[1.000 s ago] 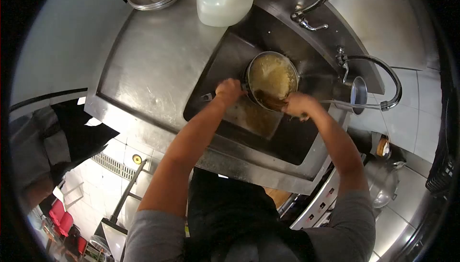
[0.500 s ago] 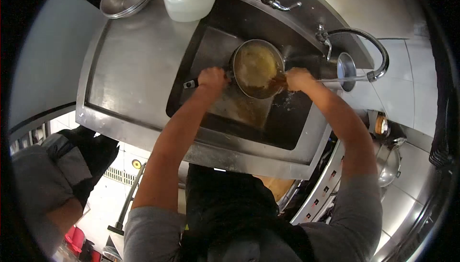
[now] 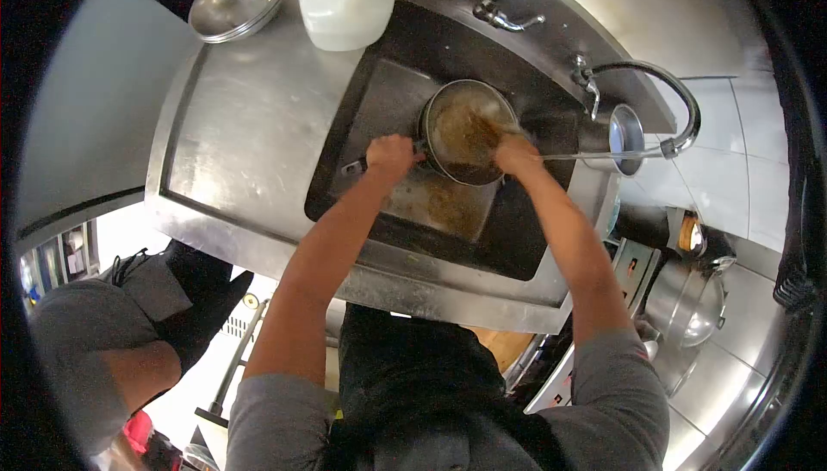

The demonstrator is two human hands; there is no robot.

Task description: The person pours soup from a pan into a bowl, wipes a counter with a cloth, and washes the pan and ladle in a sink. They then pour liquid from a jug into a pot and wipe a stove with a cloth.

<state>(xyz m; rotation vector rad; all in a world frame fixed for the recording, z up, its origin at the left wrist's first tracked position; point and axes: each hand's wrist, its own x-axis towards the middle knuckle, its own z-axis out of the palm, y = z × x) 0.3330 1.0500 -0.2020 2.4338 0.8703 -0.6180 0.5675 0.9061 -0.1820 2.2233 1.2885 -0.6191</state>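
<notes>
A round frying pan (image 3: 450, 118) lies in the dark sink (image 3: 525, 234), with murky brownish liquid in it. My left hand (image 3: 393, 153) is wrapped round its dark handle (image 3: 354, 167), whose end sticks out to the left. Reaching in from the right, my right hand (image 3: 517, 154) is closed at the pan's right rim. It grips a brown brush (image 3: 481, 131) whose bristly end, smeared by motion, is inside the pan; the part in my fist is hidden. A brownish wet stain spreads over the sink floor below the pan.
A curved tap (image 3: 685, 96) runs a thin water stream past a metal bowl (image 3: 626, 139) at right. Another tap (image 3: 508, 16) stands behind the sink. Stacked steel bowls (image 3: 237, 1) and a white jug (image 3: 345, 1) sit at the back left. Another person (image 3: 103, 324) is at lower left.
My right hand and the brush have moved left and slightly down, with the bristles farther into the pan. My left hand still holds the handle. The view has shifted slightly.
</notes>
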